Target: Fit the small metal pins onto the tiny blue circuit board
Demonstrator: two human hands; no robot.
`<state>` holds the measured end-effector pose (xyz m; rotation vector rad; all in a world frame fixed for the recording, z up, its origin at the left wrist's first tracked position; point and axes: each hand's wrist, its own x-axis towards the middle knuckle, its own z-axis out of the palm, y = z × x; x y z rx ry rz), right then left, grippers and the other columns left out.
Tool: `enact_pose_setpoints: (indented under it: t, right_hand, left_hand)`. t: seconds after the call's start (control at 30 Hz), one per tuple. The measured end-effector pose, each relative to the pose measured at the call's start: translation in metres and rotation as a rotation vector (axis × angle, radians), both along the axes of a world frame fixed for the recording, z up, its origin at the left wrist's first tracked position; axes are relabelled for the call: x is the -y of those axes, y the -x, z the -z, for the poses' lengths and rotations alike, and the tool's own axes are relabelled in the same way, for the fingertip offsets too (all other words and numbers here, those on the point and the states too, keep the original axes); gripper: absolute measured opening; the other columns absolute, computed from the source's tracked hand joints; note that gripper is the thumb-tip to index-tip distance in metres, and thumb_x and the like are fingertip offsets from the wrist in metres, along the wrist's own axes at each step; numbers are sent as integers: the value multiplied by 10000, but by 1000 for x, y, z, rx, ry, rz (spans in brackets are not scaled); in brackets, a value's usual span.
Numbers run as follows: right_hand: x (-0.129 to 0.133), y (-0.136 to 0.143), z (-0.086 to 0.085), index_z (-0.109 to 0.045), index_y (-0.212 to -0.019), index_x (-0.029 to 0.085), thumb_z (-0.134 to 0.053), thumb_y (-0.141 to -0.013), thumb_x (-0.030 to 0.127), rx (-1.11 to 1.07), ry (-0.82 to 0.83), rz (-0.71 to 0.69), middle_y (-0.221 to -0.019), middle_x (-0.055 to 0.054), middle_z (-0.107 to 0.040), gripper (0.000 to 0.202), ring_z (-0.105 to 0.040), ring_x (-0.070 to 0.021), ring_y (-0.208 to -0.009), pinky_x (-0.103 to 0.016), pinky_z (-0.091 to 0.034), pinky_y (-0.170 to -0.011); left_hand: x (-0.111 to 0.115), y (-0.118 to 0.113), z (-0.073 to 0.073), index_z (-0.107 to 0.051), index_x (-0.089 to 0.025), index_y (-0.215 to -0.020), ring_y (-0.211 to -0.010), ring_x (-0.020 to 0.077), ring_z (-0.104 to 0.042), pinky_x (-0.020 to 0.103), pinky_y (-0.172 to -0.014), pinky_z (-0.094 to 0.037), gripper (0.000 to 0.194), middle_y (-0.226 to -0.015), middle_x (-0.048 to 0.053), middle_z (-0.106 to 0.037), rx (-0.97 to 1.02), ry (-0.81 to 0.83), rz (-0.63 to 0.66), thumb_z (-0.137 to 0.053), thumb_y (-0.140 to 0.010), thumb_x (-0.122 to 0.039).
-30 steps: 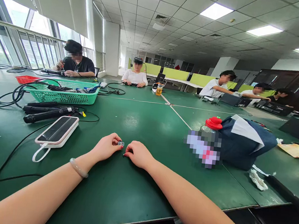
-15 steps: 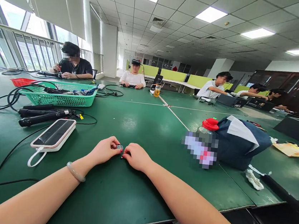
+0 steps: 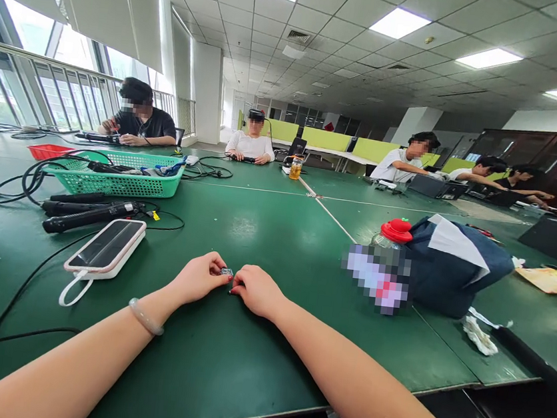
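Observation:
Between thumb and fingers my left hand [image 3: 201, 277] pinches a small flat piece that looks like a circuit board [image 3: 226, 271], light with dark markings. Close against its right side is my right hand [image 3: 256, 290], its thumb and forefinger pressed together at the piece's edge. Something tiny and dark shows at those fingertips, too small to name. Both hands are held low over the green table [image 3: 221, 357], near its front edge. Most of the piece is covered by the left fingers.
On the left lie a phone on a white power bank [image 3: 105, 250], black rod-like devices [image 3: 91, 214] and a green basket [image 3: 121, 181] with cables. To the right are a dark blue bag [image 3: 453, 269], a red-lidded jar [image 3: 397, 230] and crumpled tissue [image 3: 479, 336]. Several people sit around the table.
The view has shifted slightly, so the table things sit a little further right. My right fingertips are a bit closer to the small board; the left hand keeps its pinch.

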<state>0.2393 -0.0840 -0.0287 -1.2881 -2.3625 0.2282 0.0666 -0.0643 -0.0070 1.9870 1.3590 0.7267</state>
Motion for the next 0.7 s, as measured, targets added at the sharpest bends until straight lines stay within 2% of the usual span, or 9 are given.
enact_pose_setpoints:
  t: [0.2, 0.43, 0.6, 0.7]
  right_hand:
    - [-4, -1, 2, -603, -711, 167, -654, -774, 194, -48, 17, 15, -764, -1, -570, 86, -512, -125, -762, -225, -375, -690]
    - [-1, -4, -8, -609, -715, 172, -627, -775, 136, -101, 103, 57, -725, 10, -599, 73, -525, -115, -701, -212, -372, -647]
    - [-3, -6, -5, -631, -902, 189, -592, -798, 131, -112, 52, 74, -811, -5, -615, 125, -542, -122, -756, -219, -394, -691]
    - [-6, -10, -2, -662, -910, 203, -549, -830, 151, -42, 23, 81, -839, -22, -619, 148, -547, -139, -816, -236, -397, -741]
  left_hand:
    - [-1, 0, 2, -541, -199, -764, -650, 168, -586, 260, -602, -438, 264, -674, -8, -616, 30, -4, 19, -628, -612, -397]
    - [-4, 2, 5, -555, -196, -794, -619, 149, -547, 256, -589, -434, 249, -686, -7, -601, 28, -35, 7, -627, -627, -366]
    - [-4, 3, 6, -574, -194, -835, -612, 142, -540, 262, -602, -445, 264, -750, 3, -616, 38, -52, 15, -611, -634, -362]
    - [-4, 3, 5, -573, -193, -854, -634, 148, -551, 265, -618, -452, 282, -769, 8, -618, 38, -38, 23, -605, -640, -374]
